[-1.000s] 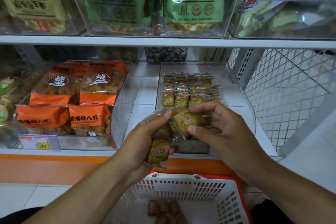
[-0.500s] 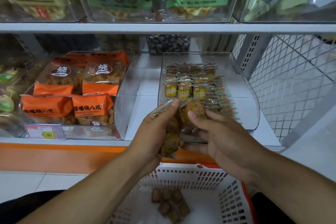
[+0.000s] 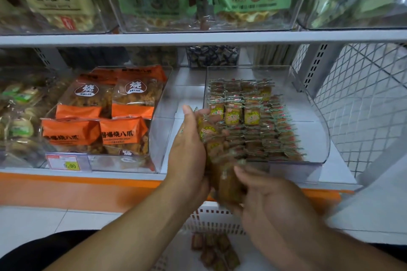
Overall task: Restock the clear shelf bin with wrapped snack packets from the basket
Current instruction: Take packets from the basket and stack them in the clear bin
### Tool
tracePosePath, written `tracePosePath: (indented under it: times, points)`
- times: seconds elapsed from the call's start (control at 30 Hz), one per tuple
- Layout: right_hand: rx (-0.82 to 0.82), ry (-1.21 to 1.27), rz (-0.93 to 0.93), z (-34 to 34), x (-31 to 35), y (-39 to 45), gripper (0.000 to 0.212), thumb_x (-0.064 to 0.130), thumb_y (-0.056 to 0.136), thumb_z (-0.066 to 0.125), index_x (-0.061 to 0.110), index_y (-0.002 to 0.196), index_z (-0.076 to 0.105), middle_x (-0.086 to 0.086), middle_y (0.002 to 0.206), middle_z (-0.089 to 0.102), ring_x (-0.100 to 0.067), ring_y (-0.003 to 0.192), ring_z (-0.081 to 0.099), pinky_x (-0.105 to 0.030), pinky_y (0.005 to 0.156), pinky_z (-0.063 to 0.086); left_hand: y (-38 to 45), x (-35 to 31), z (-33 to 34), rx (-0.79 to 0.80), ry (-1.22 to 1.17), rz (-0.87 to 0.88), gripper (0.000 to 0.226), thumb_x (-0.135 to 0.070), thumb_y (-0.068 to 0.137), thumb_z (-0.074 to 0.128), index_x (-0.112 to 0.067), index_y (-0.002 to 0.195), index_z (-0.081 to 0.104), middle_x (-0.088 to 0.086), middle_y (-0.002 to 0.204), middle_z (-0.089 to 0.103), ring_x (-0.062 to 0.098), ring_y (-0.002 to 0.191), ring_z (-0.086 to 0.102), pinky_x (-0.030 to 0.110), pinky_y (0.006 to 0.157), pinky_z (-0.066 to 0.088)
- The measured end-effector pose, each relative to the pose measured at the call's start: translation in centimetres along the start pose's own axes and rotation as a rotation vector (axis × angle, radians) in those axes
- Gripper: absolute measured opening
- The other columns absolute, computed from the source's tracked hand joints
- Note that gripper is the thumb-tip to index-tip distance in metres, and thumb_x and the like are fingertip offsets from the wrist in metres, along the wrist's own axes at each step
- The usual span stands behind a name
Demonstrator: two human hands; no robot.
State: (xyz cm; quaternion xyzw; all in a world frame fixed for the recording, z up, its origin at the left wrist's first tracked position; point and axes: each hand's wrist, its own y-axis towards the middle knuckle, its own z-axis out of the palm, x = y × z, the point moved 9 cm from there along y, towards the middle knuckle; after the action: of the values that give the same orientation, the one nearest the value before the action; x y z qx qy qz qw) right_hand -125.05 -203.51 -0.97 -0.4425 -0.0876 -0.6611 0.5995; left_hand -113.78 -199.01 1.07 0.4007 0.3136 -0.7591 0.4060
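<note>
My left hand holds a bunch of small wrapped snack packets upright in front of the clear shelf bin. My right hand, blurred by motion, grips the lower end of the same bunch just above the basket. Inside the bin lie several rows of the same green-and-yellow packets. Below my hands sits the white and red basket, with several brown packets on its floor.
A clear bin of orange snack bags stands left of the target bin, with a price tag on its front. An upper shelf carries bins of green bags. A wire mesh panel closes the right side.
The right hand has dropped from the top of the bunch to its lower end, near the basket. The left hand has kept the packets raised before the bin.
</note>
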Motion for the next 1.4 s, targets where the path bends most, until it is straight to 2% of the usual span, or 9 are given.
tracePosePath:
  times: [0.13,0.33,0.57,0.7,0.9,1.07,1.23,1.33,1.4]
  points:
    - [0.102,0.09,0.045,1.0,-0.4,0.1,0.032,0.012,0.085,0.06,0.001,0.11,0.076,-0.015,0.119,0.074,-0.028,0.113,0.07,-0.042,0.096,0.057,-0.1,-1.1,0.6,-0.015,0.084,0.081,0.053,-0.064,0.1,0.037,-0.035,0.088,0.078,-0.004,0.097,0.08,0.011,0.073,0.075,0.024,0.057,0.056]
    - [0.159,0.0,0.053,0.6,0.6,0.5,0.047,0.033,0.085,0.066,0.004,0.121,0.072,-0.015,0.126,0.07,-0.029,0.121,0.066,-0.045,0.105,0.052,-0.4,-0.6,1.3,0.07,-0.091,0.006,0.05,-0.052,0.103,0.041,-0.026,0.091,0.082,0.002,0.094,0.079,0.017,0.075,0.075,0.026,0.057,0.057]
    - [0.165,0.152,-0.018,0.9,1.9,0.8,0.04,0.031,0.089,0.061,0.006,0.119,0.073,-0.016,0.129,0.069,-0.027,0.121,0.065,-0.034,0.092,0.059,-0.3,-1.5,1.5,0.126,0.026,0.108,0.019,-0.032,0.088,0.063,-0.028,0.103,0.075,0.001,0.112,0.076,0.021,0.101,0.073,0.04,0.083,0.056]
    - [0.142,0.195,-0.047,0.3,3.0,1.4,0.047,0.038,0.09,0.06,0.005,0.123,0.071,-0.017,0.132,0.066,-0.029,0.128,0.061,-0.038,0.101,0.052,-0.4,-1.7,1.8,0.185,0.017,0.143,0.028,-0.017,0.084,0.06,-0.022,0.11,0.069,0.006,0.121,0.074,0.024,0.104,0.073,0.034,0.079,0.059]
    - [0.263,0.1,-0.025,1.2,3.4,0.9,0.052,0.04,0.102,0.046,0.005,0.138,0.059,-0.019,0.14,0.06,-0.032,0.132,0.057,-0.044,0.107,0.049,-0.8,-0.6,2.1,0.241,0.179,0.157,0.03,-0.01,0.1,0.051,-0.015,0.128,0.062,0.006,0.118,0.075,0.023,0.104,0.073,0.024,0.072,0.058]
    - [0.3,0.014,-0.058,0.8,5.0,0.7,0.046,0.036,0.101,0.052,0.002,0.128,0.066,-0.023,0.136,0.062,-0.035,0.128,0.06,-0.043,0.098,0.056,-0.2,-0.1,1.4,0.187,0.323,0.13,0.032,-0.035,0.104,0.05,-0.018,0.126,0.064,-0.001,0.106,0.078,0.01,0.095,0.075,0.015,0.066,0.056]
    - [0.271,-0.366,-0.137,-0.1,6.7,0.7,0.043,0.037,0.089,0.073,0.014,0.125,0.069,-0.01,0.125,0.071,-0.025,0.117,0.068,-0.031,0.084,0.06,0.3,-1.7,0.1,0.096,0.557,0.149,0.056,-0.069,0.089,0.032,-0.038,0.116,0.071,-0.003,0.117,0.074,0.017,0.116,0.066,0.044,0.108,0.046]
    - [0.257,-1.142,-0.397,0.3,9.5,-0.3,0.065,0.054,0.067,0.088,0.047,0.126,0.062,0.021,0.121,0.067,0.002,0.109,0.066,-0.014,0.084,0.053,0.7,-0.7,-0.8,0.153,0.672,-0.086,0.075,-0.09,0.075,0.039,-0.029,0.089,0.079,0.006,0.087,0.076,0.023,0.083,0.07,0.044,0.088,0.054]
    - [0.323,-1.498,-0.46,0.9,9.4,-0.8,0.078,0.071,0.06,0.083,0.058,0.129,0.052,0.027,0.125,0.055,0.008,0.115,0.057,-0.016,0.091,0.049,0.0,1.3,-0.9,0.254,0.645,-0.283,0.075,-0.092,0.075,0.046,-0.025,0.071,0.079,0.005,0.071,0.071,0.019,0.063,0.065,0.035,0.066,0.052]
